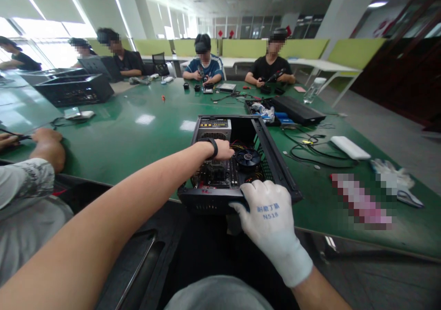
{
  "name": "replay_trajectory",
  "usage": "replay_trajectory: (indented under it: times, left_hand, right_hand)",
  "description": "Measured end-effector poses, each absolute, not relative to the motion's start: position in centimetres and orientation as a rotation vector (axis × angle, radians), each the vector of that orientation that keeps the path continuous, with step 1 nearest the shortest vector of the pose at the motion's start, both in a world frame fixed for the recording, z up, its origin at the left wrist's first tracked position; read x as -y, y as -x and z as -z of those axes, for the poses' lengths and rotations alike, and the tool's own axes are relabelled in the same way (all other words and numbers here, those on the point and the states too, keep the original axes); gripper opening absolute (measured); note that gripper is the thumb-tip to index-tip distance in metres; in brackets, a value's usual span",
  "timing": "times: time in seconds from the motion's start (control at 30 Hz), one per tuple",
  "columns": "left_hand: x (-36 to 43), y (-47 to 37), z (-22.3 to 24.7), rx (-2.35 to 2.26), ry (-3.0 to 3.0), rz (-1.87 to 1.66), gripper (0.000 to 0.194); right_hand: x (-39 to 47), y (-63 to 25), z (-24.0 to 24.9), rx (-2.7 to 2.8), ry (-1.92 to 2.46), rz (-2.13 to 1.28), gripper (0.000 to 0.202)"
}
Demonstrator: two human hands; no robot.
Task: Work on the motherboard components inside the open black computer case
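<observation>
An open black computer case (212, 194) lies at the table's near edge. My left hand (224, 149), bare with a black band at the wrist, reaches inside it. Its fingers are curled by thin coloured wires beside the round black cooling fan (248, 158); whatever they pinch is hidden. Below that hand lies the motherboard (217, 176), and beyond it sits the power supply (216, 127). In a white work glove, my right hand (269, 211) is closed over the near edge of the case, thumb on the outer side.
Black cables (310, 151), a white box (350, 148) and spare gloves (392, 174) lie on the green table (138, 144) to the right. Beyond the case is a black tray (253, 105) with gloves in it. A co-worker's arm (48, 149) rests at left; several people sit across.
</observation>
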State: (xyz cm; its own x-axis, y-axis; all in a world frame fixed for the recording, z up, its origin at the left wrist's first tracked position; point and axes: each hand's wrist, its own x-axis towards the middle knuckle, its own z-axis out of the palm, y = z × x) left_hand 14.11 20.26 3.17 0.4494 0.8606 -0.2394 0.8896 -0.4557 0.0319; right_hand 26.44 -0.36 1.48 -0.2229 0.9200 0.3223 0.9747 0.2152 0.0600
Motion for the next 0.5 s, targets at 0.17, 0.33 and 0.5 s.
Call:
replay_trajectory:
  times: [0.17, 0.33, 0.5]
  left_hand:
    - [-19.9, -13.0, -7.2, -1.628, -2.492, -0.301, 0.045]
    - [-18.9, -11.5, -10.0, -1.649, -2.382, -0.766, 0.036]
    - [-17.9, -10.0, -10.1, -1.615, -2.293, -0.894, 0.03]
  right_hand:
    - [-4.9, -26.3, -1.5, 2.275, 1.822, 0.439, 0.033]
    - [-14.2, -26.2, -1.7, 2.263, 1.85, 0.465, 0.043]
    - [-23.1, -25.6, -2.3, 2.252, 1.918, 0.47, 0.045]
